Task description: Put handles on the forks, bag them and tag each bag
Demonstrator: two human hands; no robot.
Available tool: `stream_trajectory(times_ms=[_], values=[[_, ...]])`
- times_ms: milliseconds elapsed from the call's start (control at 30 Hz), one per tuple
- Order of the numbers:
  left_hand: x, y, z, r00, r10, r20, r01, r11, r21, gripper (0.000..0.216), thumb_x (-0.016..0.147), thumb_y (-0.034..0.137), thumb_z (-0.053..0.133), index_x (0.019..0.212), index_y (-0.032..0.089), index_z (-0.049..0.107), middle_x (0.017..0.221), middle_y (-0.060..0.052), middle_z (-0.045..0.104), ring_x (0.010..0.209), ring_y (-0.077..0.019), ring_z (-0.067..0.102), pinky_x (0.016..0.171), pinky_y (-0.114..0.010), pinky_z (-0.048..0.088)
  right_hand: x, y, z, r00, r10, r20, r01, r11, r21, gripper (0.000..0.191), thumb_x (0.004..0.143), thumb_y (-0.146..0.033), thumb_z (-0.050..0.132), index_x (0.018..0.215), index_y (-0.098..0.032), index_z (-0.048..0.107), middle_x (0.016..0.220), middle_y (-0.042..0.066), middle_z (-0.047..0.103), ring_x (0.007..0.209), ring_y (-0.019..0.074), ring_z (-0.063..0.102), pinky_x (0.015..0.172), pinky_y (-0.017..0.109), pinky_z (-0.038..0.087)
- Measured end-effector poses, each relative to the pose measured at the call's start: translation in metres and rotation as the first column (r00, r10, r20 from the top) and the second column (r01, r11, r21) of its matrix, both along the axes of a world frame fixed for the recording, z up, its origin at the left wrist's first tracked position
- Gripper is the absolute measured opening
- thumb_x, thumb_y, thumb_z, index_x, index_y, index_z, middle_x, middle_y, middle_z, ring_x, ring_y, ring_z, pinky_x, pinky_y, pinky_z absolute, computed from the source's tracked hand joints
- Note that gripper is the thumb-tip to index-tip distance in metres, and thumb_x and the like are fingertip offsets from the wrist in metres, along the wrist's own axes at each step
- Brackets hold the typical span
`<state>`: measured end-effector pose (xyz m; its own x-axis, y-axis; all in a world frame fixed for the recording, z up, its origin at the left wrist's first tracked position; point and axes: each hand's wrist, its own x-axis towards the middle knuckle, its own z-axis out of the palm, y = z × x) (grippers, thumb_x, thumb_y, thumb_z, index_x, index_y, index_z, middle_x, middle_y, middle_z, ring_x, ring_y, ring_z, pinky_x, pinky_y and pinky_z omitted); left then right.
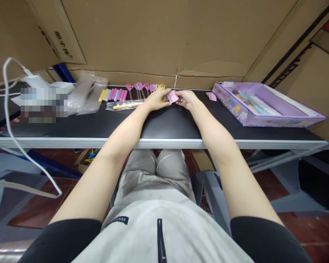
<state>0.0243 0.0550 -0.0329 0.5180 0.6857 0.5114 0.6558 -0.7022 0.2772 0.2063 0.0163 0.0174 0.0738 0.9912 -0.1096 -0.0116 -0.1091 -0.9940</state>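
Observation:
A small pink printed card or packet (172,96) is held between my two hands above the black tabletop. My left hand (157,100) has its fingers closed at the card's left side. On the other side, my right hand (188,99) pinches its right edge. Something dark at the card's left edge is too small to make out. Beyond my left hand lies a row of small hand-shaped rakes (139,87) in pink, blue and yellow with brown stems. Left of them are pink, blue and yellow handles (115,95). A yellow stick in clear wrapping (127,106) lies nearer me.
Another pink card (211,96) lies right of my hands, beside a purple open box (245,116) holding wrapped items. At left are clear plastic bags (89,95) and a white cable (9,117) hanging over the table edge. Cardboard walls (164,40) stand behind the table.

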Motion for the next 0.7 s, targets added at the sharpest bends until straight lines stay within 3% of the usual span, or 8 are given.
stream_trajectory(times_ms=[200,500,700], values=[[0.0,0.0,0.0,1.0,-0.002,0.03,0.002,1.0,0.022,0.071,0.087,0.045,0.08,0.152,0.02,0.065,0.151,-0.017,0.067,0.143,-0.039,0.06,0.124,-0.055,0.047,0.0,0.005,-0.003,0.999,-0.028,-0.031,0.028,1.0,-0.005,0.024,0.094,-0.003,0.065,0.076,-0.018,0.058,0.067,-0.003,0.061,0.065,0.0099,0.057,0.074,0.025,0.051],[0.003,-0.004,0.004,0.999,0.036,0.014,-0.035,0.999,-0.035,0.078,0.085,0.039,0.082,0.156,0.013,0.06,0.157,-0.022,0.063,0.146,-0.0402,0.058,0.127,-0.055,0.043,-0.015,0.003,-0.005,0.985,-0.172,-0.027,0.173,0.985,0.029,0.021,0.091,-0.006,0.067,0.078,-0.019,0.057,0.068,-0.003,0.059,0.06,0.009,0.053,0.061,0.023,0.046],[-0.001,0.007,-0.004,0.999,0.023,0.023,-0.023,1.0,-0.021,0.083,0.081,0.04,0.085,0.158,0.021,0.059,0.157,-0.016,0.065,0.148,-0.0395,0.059,0.126,-0.056,0.045,-0.015,0.006,-0.007,0.989,-0.148,-0.027,0.149,0.989,0.021,0.019,0.09,-0.006,0.067,0.08,-0.019,0.058,0.069,-0.001,0.061,0.061,0.0107,0.055,0.063,0.024,0.05]])
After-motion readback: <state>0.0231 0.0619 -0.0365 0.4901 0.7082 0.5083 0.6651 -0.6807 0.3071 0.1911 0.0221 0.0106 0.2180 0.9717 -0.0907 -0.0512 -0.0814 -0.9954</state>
